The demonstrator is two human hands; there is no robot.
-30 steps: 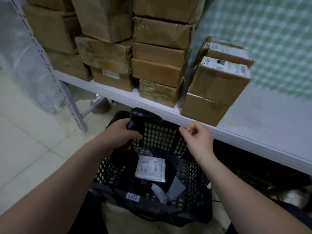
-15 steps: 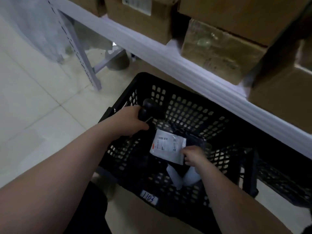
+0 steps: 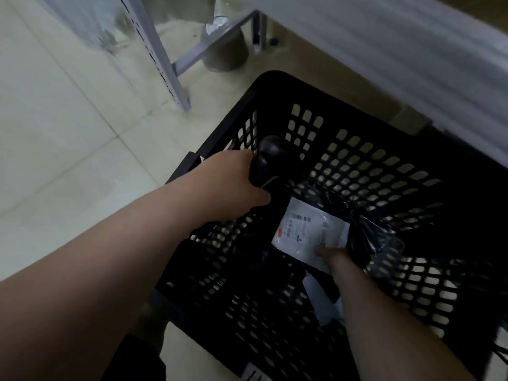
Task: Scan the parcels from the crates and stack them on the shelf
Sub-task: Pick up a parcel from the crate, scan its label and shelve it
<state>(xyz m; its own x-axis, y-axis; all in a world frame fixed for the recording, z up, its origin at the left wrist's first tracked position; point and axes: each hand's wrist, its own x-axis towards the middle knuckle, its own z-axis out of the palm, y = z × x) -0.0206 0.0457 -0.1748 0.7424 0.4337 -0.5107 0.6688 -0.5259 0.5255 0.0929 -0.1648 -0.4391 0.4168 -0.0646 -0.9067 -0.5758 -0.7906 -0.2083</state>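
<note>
A black perforated crate (image 3: 275, 89) sits on the floor below the white shelf edge (image 3: 412, 50). Inside it lies a black plastic parcel (image 3: 368, 237) with a white shipping label (image 3: 308, 232). My right hand (image 3: 334, 255) is deep in the crate and grips that parcel at the label's lower edge; most of its fingers are hidden. My left hand (image 3: 233, 185) holds a black barcode scanner (image 3: 268, 158) by the handle, above the crate's left wall. A second white label (image 3: 321, 301) shows lower in the crate.
A grey perforated shelf upright (image 3: 162, 56) and brace stand at the upper left, with a round grey object (image 3: 225, 42) behind them. Pale tiled floor (image 3: 68, 133) stretches to the left. Another dark crate (image 3: 494, 353) touches the right edge.
The view has tilted down from the shelf boxes into the crate. My right hand dropped from the shelf edge into the crate and took hold of the labelled parcel. The scanner hand lowered slightly.
</note>
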